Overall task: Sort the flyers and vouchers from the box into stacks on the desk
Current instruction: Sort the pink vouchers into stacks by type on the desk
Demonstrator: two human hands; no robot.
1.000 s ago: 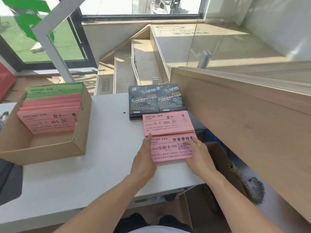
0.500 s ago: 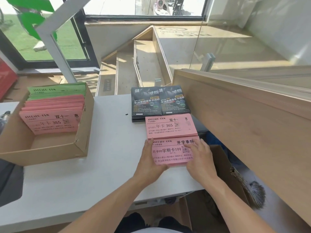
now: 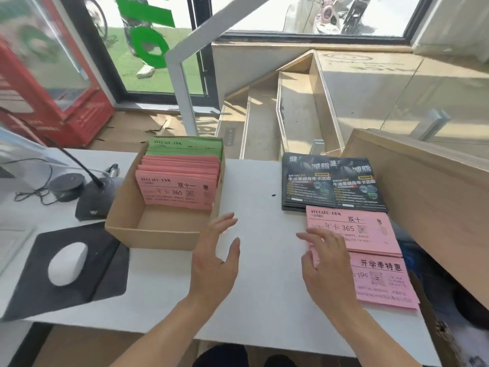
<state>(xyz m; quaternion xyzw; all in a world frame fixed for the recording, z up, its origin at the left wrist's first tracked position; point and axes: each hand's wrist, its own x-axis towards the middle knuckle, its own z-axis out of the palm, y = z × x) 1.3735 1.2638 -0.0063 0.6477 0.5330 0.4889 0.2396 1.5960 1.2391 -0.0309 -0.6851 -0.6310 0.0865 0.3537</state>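
I have both hands over the white desk with nothing in either. My left hand hangs just beside the near right corner of the cardboard box, fingers straight and spread, thumb apart; I judge it is placed to go into the box for the next voucher. My right hand has its fingers loosely spread and overlaps the left edges of the two pink stacks. Whether its fingertips press the paper or float above it, I cannot tell.

The sorted piles run in a column along the desk's right side, presumably so each kind stays apart and readable: farthest, two black flyer stacks side by side; nearer, the pink 365 voucher stack, its far edge touching or just overlapping the flyers; nearest, the pink term voucher stack, tucked against the 365 pile and overhanging the desk's right edge a little.

In the box, pink vouchers lean toward the far wall, with green vouchers behind them, so plenty is left to sort, as I read it.

The green sheets show only their top strip. My right hand covers the left part of the term voucher's print, and the small text is blurred. A computer mouse sits on a dark mouse pad, left of the box.
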